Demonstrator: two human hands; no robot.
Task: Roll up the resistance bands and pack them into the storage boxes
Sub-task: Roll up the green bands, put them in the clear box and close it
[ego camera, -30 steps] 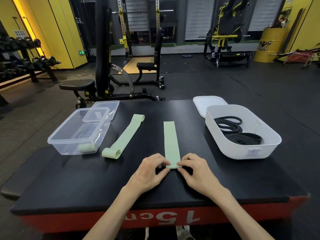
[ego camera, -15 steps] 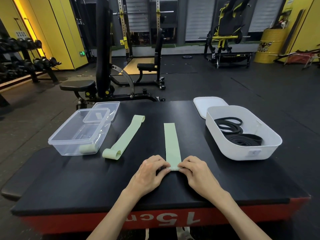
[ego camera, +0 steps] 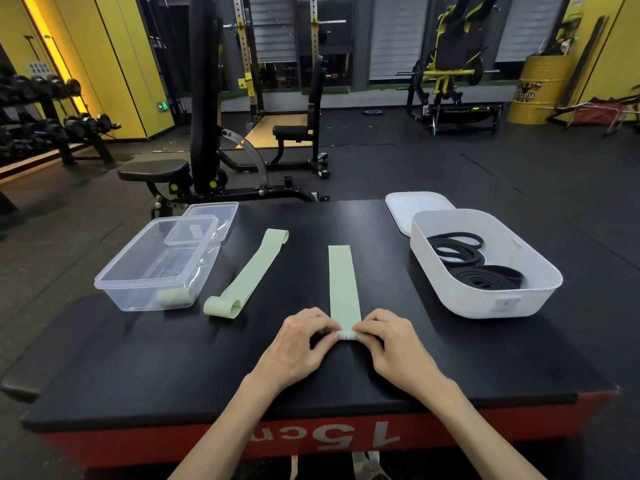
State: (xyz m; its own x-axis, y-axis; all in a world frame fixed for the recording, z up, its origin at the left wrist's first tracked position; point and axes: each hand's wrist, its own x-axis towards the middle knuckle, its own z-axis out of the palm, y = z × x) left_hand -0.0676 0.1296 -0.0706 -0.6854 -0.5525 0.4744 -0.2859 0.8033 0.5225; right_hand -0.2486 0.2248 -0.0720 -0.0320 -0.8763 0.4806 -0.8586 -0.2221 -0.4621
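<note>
Partway: pinching small roll [ego camera: 347, 335] at near end of centre band [ego camera: 343, 285] with left hand [ego camera: 298, 344] and right hand [ego camera: 391, 344], fingertips curled onto it; remainder flat on platform [ego camera: 173, 368]; already boxed: packed roll [ego camera: 174, 296] in clear box [ego camera: 114, 289], black bands [ego camera: 485, 277] in white box [ego camera: 485, 306]; left, by judgement: finishing this roll, rolling second band [ego camera: 249, 271] beside clear box, boxing both.

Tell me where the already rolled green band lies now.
In the head view, the rolled green band lies inside the clear box at the left of the table, in its near right corner, beside the loose green band.
</note>
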